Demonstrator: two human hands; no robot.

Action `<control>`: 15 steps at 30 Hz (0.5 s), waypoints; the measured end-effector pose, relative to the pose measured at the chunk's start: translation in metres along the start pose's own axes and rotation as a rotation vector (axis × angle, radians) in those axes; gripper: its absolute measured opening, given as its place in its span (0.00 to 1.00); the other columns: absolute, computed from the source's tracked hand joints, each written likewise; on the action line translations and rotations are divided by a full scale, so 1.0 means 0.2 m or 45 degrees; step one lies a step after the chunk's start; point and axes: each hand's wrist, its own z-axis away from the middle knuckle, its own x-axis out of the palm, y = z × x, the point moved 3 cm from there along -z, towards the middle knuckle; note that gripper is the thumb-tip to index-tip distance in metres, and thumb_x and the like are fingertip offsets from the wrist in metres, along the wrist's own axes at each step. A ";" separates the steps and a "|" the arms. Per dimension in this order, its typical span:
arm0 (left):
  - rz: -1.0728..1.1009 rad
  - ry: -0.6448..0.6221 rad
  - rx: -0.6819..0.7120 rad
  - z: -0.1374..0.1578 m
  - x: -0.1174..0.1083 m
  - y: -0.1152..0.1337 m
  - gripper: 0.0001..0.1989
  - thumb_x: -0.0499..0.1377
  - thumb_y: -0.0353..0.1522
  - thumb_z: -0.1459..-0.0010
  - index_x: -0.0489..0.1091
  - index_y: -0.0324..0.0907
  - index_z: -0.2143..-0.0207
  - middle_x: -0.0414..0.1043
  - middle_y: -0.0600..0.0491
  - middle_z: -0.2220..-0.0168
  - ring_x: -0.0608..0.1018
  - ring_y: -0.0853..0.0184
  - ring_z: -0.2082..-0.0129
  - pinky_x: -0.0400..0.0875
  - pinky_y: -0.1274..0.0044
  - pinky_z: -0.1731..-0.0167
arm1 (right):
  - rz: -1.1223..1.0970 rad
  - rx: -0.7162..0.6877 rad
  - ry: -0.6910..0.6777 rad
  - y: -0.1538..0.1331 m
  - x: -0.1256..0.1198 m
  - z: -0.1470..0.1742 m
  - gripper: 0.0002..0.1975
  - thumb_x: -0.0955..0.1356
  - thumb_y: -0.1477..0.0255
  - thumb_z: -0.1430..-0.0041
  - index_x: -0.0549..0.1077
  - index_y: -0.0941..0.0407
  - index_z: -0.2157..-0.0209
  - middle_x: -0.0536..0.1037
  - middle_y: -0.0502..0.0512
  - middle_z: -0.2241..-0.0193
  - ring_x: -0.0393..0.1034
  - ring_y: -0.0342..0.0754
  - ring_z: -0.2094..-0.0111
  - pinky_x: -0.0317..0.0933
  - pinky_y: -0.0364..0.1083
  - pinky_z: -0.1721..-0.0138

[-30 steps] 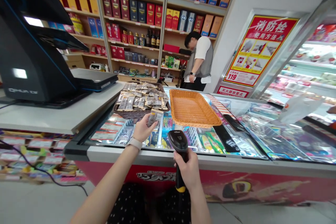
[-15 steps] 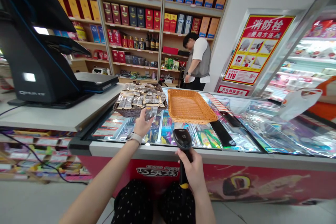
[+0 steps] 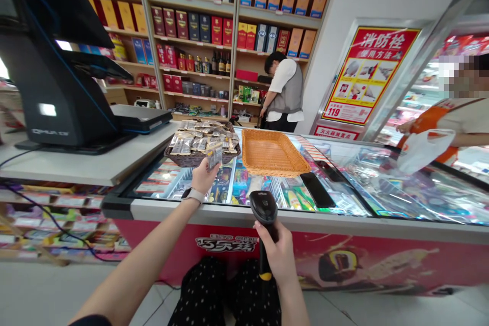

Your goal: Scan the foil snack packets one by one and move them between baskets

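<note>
My left hand (image 3: 204, 175) is closed on a small flat snack packet (image 3: 214, 155), held upright at the front edge of a dark woven basket (image 3: 179, 161). Several similar packets (image 3: 202, 135) are heaped in that basket. In my right hand (image 3: 277, 247) is a black barcode scanner (image 3: 263, 207), gripped by its handle, its head pointing forward over the freezer's front edge. To the right of the dark basket, a tan wicker tray (image 3: 273, 153) rests on the freezer's glass top with nothing in it.
A glass-topped freezer (image 3: 229, 218) spans the front. Black phones (image 3: 317, 189) lie right of the tray. A checkout terminal (image 3: 69, 86) stands on the left counter. One person (image 3: 284, 86) stands by the shelves; another (image 3: 431, 122) is at right near a white plastic bag (image 3: 426, 150).
My left hand has lifted the packet slightly and turned it more upright. The person in orange at right has come further into view. The scanner stays in my right hand.
</note>
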 end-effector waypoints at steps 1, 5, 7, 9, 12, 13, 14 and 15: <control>0.002 -0.004 0.018 0.01 0.00 0.02 0.13 0.62 0.44 0.44 0.71 0.45 0.66 0.78 0.50 0.73 0.81 0.58 0.69 0.69 0.76 0.69 | -0.007 -0.006 0.004 0.00 0.00 0.00 0.22 0.71 0.53 0.43 0.82 0.60 0.64 0.84 0.60 0.69 0.77 0.56 0.67 0.69 0.48 0.65; 0.122 -0.057 0.036 0.02 0.03 0.16 0.15 0.61 0.46 0.42 0.71 0.44 0.70 0.75 0.50 0.77 0.79 0.59 0.74 0.68 0.75 0.72 | -0.045 0.008 0.071 0.00 -0.02 0.04 0.23 0.71 0.52 0.41 0.82 0.59 0.64 0.83 0.58 0.71 0.76 0.54 0.69 0.70 0.47 0.66; 0.268 -0.170 -0.087 0.01 0.09 0.24 0.17 0.59 0.47 0.41 0.69 0.43 0.72 0.73 0.52 0.79 0.75 0.63 0.78 0.66 0.76 0.77 | -0.052 0.016 0.091 0.01 -0.03 0.06 0.22 0.71 0.52 0.41 0.81 0.59 0.65 0.83 0.57 0.70 0.76 0.54 0.68 0.70 0.46 0.65; 0.398 -0.324 -0.274 -0.01 0.18 0.33 0.16 0.59 0.46 0.40 0.66 0.44 0.71 0.69 0.54 0.81 0.72 0.66 0.82 0.63 0.77 0.81 | -0.045 0.014 0.092 0.01 -0.05 0.08 0.22 0.70 0.52 0.41 0.81 0.58 0.65 0.83 0.57 0.70 0.76 0.54 0.67 0.69 0.47 0.63; 0.467 -0.552 -0.475 -0.08 0.33 0.44 0.12 0.60 0.41 0.40 0.65 0.44 0.71 0.65 0.56 0.81 0.69 0.68 0.83 0.61 0.78 0.83 | -0.030 0.016 0.095 0.01 -0.08 0.12 0.21 0.70 0.52 0.40 0.81 0.58 0.65 0.82 0.56 0.72 0.75 0.54 0.68 0.68 0.47 0.62; 0.460 -0.614 -0.493 -0.11 0.38 0.46 0.11 0.60 0.39 0.40 0.65 0.43 0.71 0.65 0.56 0.81 0.68 0.68 0.83 0.61 0.77 0.83 | -0.028 0.017 0.096 0.00 -0.09 0.13 0.21 0.71 0.53 0.41 0.81 0.58 0.66 0.81 0.56 0.73 0.75 0.54 0.68 0.68 0.47 0.62; 0.444 -0.663 -0.491 -0.13 0.42 0.48 0.11 0.62 0.37 0.41 0.66 0.43 0.73 0.65 0.55 0.81 0.67 0.69 0.84 0.61 0.77 0.83 | -0.029 0.019 0.097 0.00 -0.11 0.14 0.20 0.71 0.53 0.41 0.81 0.58 0.66 0.81 0.55 0.73 0.74 0.54 0.69 0.68 0.47 0.63; 0.426 -0.692 -0.476 -0.16 0.46 0.49 0.12 0.63 0.35 0.43 0.66 0.42 0.75 0.65 0.54 0.82 0.66 0.69 0.84 0.60 0.76 0.83 | -0.032 0.021 0.096 0.00 -0.12 0.15 0.20 0.71 0.53 0.41 0.81 0.58 0.66 0.80 0.55 0.74 0.74 0.53 0.70 0.68 0.46 0.64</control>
